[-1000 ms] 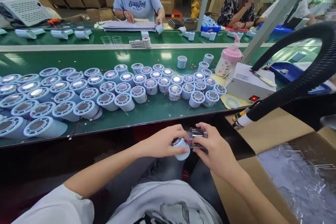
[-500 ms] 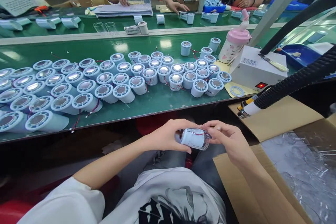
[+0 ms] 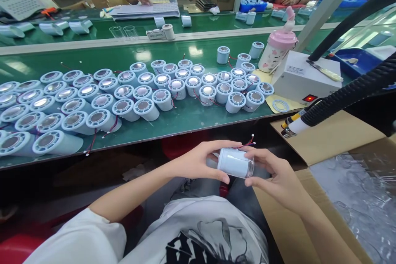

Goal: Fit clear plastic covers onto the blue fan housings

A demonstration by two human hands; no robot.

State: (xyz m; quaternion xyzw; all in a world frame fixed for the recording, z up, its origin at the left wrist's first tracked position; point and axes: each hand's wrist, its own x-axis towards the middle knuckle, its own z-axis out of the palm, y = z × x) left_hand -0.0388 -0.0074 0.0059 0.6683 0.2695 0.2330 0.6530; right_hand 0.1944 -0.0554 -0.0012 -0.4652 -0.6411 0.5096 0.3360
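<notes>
Left hand (image 3: 198, 161) and right hand (image 3: 272, 173) clamp the pale cylinder (image 3: 235, 163) at lower centre. It has rolled since a moment ago: wires (image 3: 247, 144) now trail upward, plain side showing.

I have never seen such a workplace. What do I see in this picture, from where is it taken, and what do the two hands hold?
The camera sits on a person's head and looks down at their own hands. The left hand and right hand together hold one pale blue cylinder inside a clear sleeve, with thin red wires sticking out. Ahead, on the green table, lie many similar blue cylinders, a white box with a red light, and a pink bottle. Other people work across the table.
</notes>
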